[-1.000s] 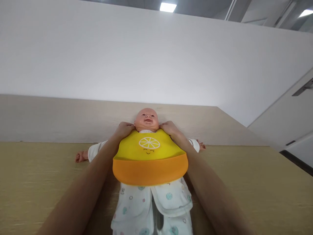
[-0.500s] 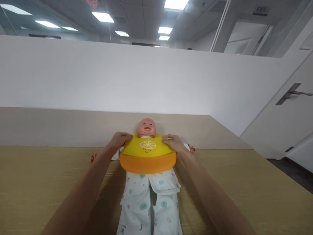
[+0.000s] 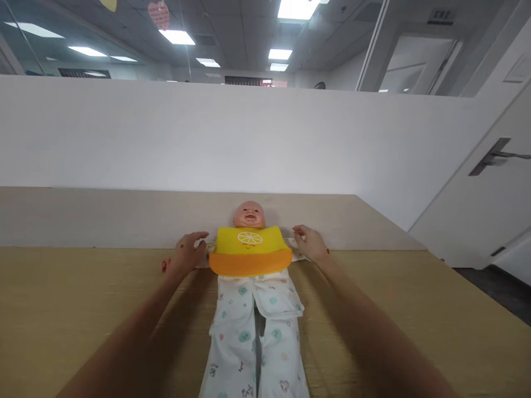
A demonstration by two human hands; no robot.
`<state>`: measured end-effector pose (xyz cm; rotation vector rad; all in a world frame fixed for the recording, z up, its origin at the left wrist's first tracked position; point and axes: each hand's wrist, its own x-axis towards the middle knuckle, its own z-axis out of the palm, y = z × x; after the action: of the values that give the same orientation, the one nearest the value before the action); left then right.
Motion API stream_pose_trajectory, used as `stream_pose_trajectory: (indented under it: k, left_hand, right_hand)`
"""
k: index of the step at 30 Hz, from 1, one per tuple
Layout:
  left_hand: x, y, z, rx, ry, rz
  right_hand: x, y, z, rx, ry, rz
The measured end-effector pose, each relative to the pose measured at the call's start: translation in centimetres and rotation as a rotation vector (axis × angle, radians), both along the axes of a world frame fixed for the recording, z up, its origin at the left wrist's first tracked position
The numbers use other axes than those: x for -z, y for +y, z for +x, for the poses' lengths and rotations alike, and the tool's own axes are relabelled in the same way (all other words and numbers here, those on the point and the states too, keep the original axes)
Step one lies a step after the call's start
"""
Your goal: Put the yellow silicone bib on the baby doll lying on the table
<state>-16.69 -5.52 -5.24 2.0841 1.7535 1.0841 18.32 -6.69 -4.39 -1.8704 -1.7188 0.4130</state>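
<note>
A baby doll (image 3: 249, 214) lies on its back, its head toward the wall, in a white patterned outfit (image 3: 274, 331). Across its chest rests a yellow bib (image 3: 226, 239) with a citrus slice print and an orange pocket (image 3: 250, 264) along the lower edge. To the bib's left, my left hand (image 3: 189, 251) hovers near the doll's sleeve, thumb and fingers apart and holding nothing. My right hand (image 3: 310, 242) is on the other side, off the bib, fingers parted and likewise without anything in them. Each hand partly covers one of the doll's outstretched arms.
Beneath the doll is a wood-toned tabletop (image 3: 83, 315) with a paler strip (image 3: 103, 218) along its back. A white wall (image 3: 182, 138) with glass above rises behind it. At the right stands a white door (image 3: 493, 210) with a metal handle (image 3: 492, 156).
Both hands have let go of the bib's upper edges and moved outward to either side. The bib now lies flatter on the doll's chest. The view has tilted slightly upward.
</note>
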Motion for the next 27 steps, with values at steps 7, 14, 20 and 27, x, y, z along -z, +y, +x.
stream_pose_trajectory:
  k: [7,14,20,27]
  left_hand:
    - [2.1,-1.1,-4.9,0.144,0.540,0.040]
    - [2.3,-0.9,-4.1,0.109,0.566,0.204]
    - [4.0,-9.0,-1.4,0.105,0.415,0.230]
    - [2.5,-17.0,1.9,0.214,0.323,-0.094]
  right_hand:
    - [1.8,-1.7,4.2,-0.224,-0.408,0.012]
    - [0.9,-2.3,4.2,-0.153,-0.516,0.111]
    - [3.3,-12.5,1.6,-0.163,-0.400,0.174]
    - [3.6,-19.0,-2.9,-0.215,-0.207,-0.010]
